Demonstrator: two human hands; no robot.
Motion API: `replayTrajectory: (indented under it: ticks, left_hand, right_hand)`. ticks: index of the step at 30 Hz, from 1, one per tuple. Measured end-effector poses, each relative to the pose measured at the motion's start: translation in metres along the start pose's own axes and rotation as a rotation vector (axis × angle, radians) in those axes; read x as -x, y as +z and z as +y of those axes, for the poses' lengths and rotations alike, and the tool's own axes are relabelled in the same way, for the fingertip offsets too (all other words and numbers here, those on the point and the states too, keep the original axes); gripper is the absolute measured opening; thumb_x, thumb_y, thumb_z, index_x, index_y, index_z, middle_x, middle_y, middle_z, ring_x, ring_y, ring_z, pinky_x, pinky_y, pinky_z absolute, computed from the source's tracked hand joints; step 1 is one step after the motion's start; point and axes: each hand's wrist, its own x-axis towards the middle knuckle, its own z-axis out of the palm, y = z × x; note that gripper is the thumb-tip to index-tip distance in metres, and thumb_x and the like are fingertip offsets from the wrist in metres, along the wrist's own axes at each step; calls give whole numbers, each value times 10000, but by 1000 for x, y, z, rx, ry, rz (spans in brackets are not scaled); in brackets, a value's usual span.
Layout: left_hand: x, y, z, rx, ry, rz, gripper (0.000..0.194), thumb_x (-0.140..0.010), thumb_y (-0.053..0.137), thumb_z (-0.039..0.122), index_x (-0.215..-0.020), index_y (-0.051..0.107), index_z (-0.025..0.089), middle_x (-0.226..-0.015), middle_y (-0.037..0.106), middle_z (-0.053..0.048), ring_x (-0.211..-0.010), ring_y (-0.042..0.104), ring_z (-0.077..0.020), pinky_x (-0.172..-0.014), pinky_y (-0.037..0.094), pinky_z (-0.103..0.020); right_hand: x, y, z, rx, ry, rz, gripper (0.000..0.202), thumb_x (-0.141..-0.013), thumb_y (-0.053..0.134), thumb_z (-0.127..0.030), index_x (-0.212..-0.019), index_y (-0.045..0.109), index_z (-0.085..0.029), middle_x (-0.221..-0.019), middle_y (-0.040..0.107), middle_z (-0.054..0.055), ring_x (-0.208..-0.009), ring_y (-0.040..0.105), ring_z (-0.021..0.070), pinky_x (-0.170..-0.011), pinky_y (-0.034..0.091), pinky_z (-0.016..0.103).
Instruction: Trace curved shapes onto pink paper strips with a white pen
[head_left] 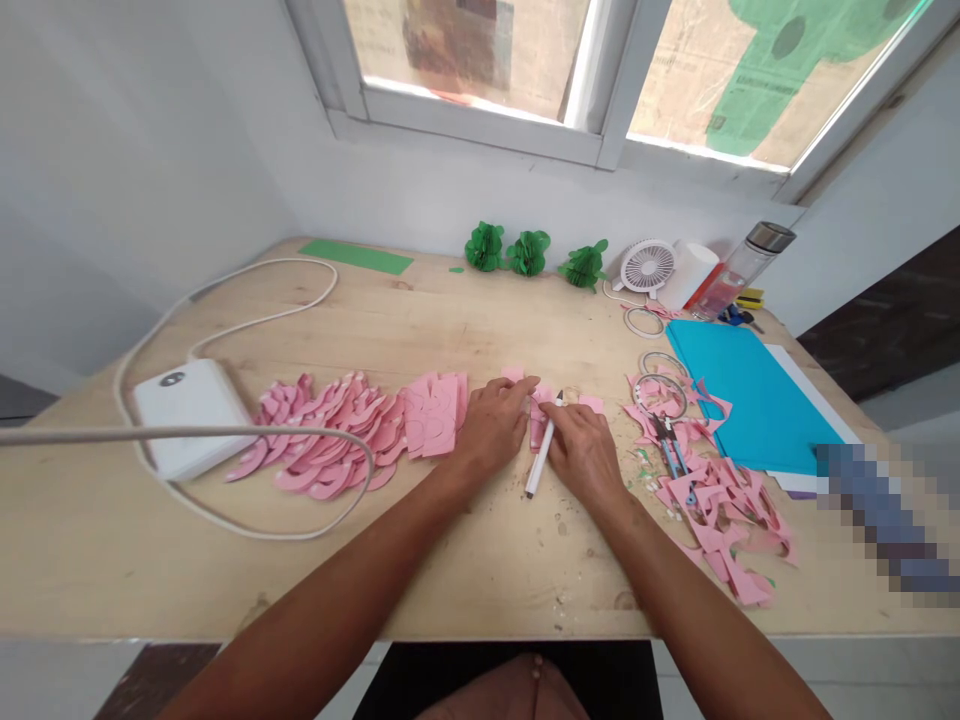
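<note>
My left hand (495, 422) rests low over the table, its fingers closed on a small piece of pink paper (538, 432). My right hand (586, 448) meets the same paper from the other side with its fingertips. A white pen (541, 460) is held in my right hand, slanting between the fingers with its dark tip away from me. Left of my left hand lies a stack of pink paper squares (435, 415) with drawn outlines. Beside it spread overlapping rows of cut pink petal shapes (341, 435).
Scissors (670, 445) lie among pink offcuts (739, 520) at the right, beside blue sheets (750, 395). A white power bank (191, 415) and looping cable occupy the left. Green paper flowers (529, 253), a small fan (647, 267) and a bottle (742, 270) line the back.
</note>
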Motion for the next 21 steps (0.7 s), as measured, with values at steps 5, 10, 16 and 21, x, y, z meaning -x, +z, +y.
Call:
replayTrajectory:
  ticks: [5, 10, 16, 21]
  left_hand:
    - [-1, 1, 1, -27, -1, -37, 522, -820, 478, 82, -1323, 450, 220, -1201, 639, -79, -1221, 467, -250, -1001, 390, -444]
    - [-1, 1, 1, -25, -15, -40, 530, -815, 462, 70, -1318, 452, 237, -1209, 635, -68, -1219, 479, -244, -1011, 384, -438]
    - [-1, 0, 2, -28, -30, -57, 512, -820, 463, 78, -1315, 467, 209, -1215, 629, -83, -1217, 478, -247, -1011, 380, -435]
    - [-1, 2, 0, -26, -25, -53, 527, -804, 481, 80, -1312, 470, 221, -1215, 633, -73, -1208, 485, -242, -1016, 373, -431]
  right_hand:
    - [0, 0, 0, -4, -3, -1, 365, -850, 502, -121, -1196, 598, -184, -1010, 695, 83, -1015, 534, 243, -804, 356, 351]
    - [0, 0, 0, -13, 1, -3, 372, -852, 497, -121, -1205, 594, -185, -1037, 691, 87, -1021, 535, 242, -804, 364, 353]
    - [0, -1, 0, -17, 6, 1, 389, -840, 505, -121, -1215, 589, -179, -1072, 686, 92, -1030, 539, 237, -811, 375, 353]
    - [1, -2, 0, -21, 6, 0, 385, -836, 505, -119, -1206, 594, -180, -1046, 691, 86, -1020, 541, 242, -807, 372, 354]
